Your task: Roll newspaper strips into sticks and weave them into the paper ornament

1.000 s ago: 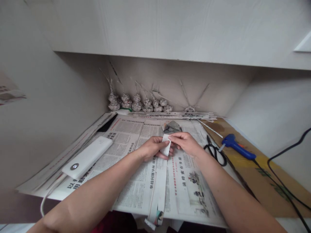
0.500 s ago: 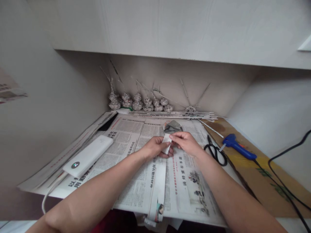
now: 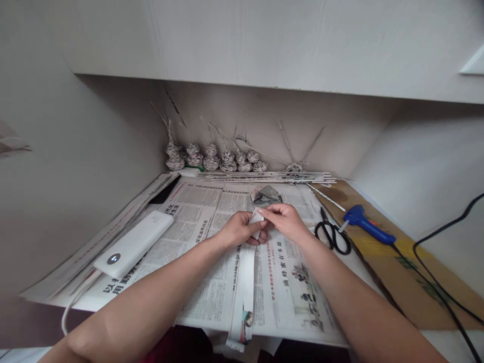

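A long newspaper strip (image 3: 246, 282) runs from my hands down toward the front edge of the table, where its end hangs over. My left hand (image 3: 242, 228) is closed on the strip's upper end, thumb on top and fingers beneath. Against the same end, my right hand (image 3: 282, 218) pinches the strip's edge between thumb and fingers. Just beyond my fingertips lies a dark grey crumpled piece (image 3: 267, 194), which I cannot name for sure. Newspaper sheets (image 3: 204, 262) cover the table under my hands.
Black scissors (image 3: 333, 237) and a blue glue gun (image 3: 368, 224) lie at right, the gun on cardboard (image 3: 423, 287). A white power bank (image 3: 134, 244) with a cable is at left. Thin paper rods (image 3: 272, 177) and several woven paper gourds (image 3: 212, 159) line the back.
The view has shifted slightly. My right fingers have slid a little along the strip's upper end, which shows less between my hands. Both hands keep hold of it.
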Available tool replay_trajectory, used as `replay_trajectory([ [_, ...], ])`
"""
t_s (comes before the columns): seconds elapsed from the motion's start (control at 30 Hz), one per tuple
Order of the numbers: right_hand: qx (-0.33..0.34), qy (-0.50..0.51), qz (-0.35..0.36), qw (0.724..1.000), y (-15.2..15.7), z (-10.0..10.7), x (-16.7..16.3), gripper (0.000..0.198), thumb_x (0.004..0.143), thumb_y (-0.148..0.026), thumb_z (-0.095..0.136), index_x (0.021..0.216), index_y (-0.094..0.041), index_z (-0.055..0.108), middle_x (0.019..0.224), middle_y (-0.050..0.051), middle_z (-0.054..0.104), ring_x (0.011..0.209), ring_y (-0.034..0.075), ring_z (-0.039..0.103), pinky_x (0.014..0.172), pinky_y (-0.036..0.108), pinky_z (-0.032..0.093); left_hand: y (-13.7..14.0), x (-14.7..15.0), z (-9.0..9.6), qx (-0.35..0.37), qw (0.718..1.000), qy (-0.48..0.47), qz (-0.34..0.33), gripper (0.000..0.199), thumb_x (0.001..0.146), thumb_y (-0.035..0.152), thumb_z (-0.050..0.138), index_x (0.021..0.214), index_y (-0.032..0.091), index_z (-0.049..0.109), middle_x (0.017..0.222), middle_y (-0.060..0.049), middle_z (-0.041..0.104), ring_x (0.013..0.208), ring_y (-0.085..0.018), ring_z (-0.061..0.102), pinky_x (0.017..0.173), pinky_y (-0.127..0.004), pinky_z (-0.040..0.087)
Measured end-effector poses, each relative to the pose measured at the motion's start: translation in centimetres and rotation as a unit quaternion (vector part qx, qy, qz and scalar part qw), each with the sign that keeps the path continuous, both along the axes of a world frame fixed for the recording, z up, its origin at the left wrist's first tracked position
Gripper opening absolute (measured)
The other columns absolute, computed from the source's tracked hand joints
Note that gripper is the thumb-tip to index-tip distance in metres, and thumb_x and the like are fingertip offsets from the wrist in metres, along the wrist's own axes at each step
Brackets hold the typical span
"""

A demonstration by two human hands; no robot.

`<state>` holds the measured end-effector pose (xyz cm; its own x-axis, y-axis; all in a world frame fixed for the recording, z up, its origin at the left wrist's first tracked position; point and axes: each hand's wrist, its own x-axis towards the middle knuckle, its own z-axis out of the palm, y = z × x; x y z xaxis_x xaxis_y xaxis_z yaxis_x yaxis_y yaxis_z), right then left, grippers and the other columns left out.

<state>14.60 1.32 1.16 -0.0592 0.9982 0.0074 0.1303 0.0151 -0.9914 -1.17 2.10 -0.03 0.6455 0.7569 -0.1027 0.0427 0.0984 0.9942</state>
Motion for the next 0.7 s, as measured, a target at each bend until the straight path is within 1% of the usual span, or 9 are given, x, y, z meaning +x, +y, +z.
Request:
replay_trajectory([
  [0.1, -0.018, 0.038, 0.030, 0.999, -0.1, 0.0, -0.1, 0.030, 0.071, -0.047, 0.068, 0.067, -0.018, 0.063, 0.051, 0.000, 0.061, 0.042, 0.015, 0.056, 0.042, 0.026, 0.042, 0.1, -0.1, -0.1, -0.002, 1.000, 0.015, 0.008, 0.042, 0.076, 0.053, 0.059, 0.081, 0.011, 0.060, 0.073, -0.007, 0.063, 0.068, -0.015, 0.063, 0.059, -0.025, 0.051],
  [0.17, -0.020, 0.046, 0.036, 0.998, -0.1, -0.1, -0.1, 0.030, 0.071, -0.048, 0.068, 0.068, -0.018, 0.063, 0.051, 0.000, 0.061, 0.042, 0.015, 0.057, 0.043, 0.027, 0.044, 0.2, -0.1, -0.1, -0.002, 1.000, 0.011, 0.006, 0.041, 0.078, 0.052, 0.058, 0.085, 0.011, 0.060, 0.074, -0.007, 0.063, 0.069, -0.015, 0.063, 0.059, -0.025, 0.051],
  [0.27, -0.008, 0.042, 0.011, 0.999, 0.1, -0.2, 0.0, 0.030, 0.068, -0.047, 0.070, 0.067, -0.017, 0.064, 0.053, 0.000, 0.061, 0.043, 0.014, 0.055, 0.045, 0.027, 0.043, 0.3, -0.2, -0.2, -0.003, 1.000, -0.001, -0.003, 0.039, 0.078, 0.050, 0.059, 0.088, 0.012, 0.061, 0.074, -0.006, 0.063, 0.070, -0.015, 0.064, 0.060, -0.025, 0.051],
  [0.37, -0.010, 0.050, -0.007, 0.999, 0.2, -0.3, 0.0, 0.031, 0.067, -0.046, 0.071, 0.064, -0.017, 0.062, 0.051, -0.001, 0.058, 0.043, 0.012, 0.052, 0.044, 0.025, 0.041, 0.3, -0.1, -0.2, -0.031, 0.999, -0.016, -0.002, 0.040, 0.077, 0.049, 0.061, 0.092, 0.012, 0.061, 0.076, -0.006, 0.063, 0.070, -0.014, 0.064, 0.061, -0.025, 0.052],
  [0.5, -0.024, 0.057, -0.004, 0.998, 0.2, -0.2, 0.1, 0.034, 0.070, -0.049, 0.068, 0.062, -0.017, 0.059, 0.050, -0.003, 0.055, 0.041, 0.010, 0.049, 0.040, 0.024, 0.036, 0.5, -0.1, -0.5, -0.058, 0.998, -0.032, 0.006, 0.041, 0.078, 0.049, 0.060, 0.094, 0.011, 0.062, 0.079, -0.008, 0.065, 0.072, -0.016, 0.065, 0.064, -0.028, 0.053],
  [0.6, -0.031, 0.029, 0.036, 0.998, 0.2, 0.1, 0.6, 0.032, 0.071, -0.048, 0.067, 0.069, -0.017, 0.060, 0.054, -0.003, 0.057, 0.042, 0.008, 0.046, 0.040, 0.022, 0.030, 0.8, -0.2, -0.7, -0.073, 0.996, -0.047, 0.007, 0.039, 0.079, 0.047, 0.060, 0.092, 0.010, 0.063, 0.079, -0.009, 0.066, 0.072, -0.017, 0.066, 0.065, -0.030, 0.054],
  [0.7, -0.040, 0.029, 0.103, 0.993, 0.5, 0.0, 1.3, 0.030, 0.070, -0.043, 0.071, 0.080, -0.017, 0.061, 0.059, -0.002, 0.060, 0.049, 0.009, 0.052, 0.044, 0.021, 0.032, 1.0, -0.3, -0.7, -0.087, 0.994, -0.057, 0.017, 0.037, 0.079, 0.045, 0.061, 0.090, 0.010, 0.064, 0.080, -0.010, 0.067, 0.072, -0.018, 0.067, 0.065, -0.030, 0.055],
])
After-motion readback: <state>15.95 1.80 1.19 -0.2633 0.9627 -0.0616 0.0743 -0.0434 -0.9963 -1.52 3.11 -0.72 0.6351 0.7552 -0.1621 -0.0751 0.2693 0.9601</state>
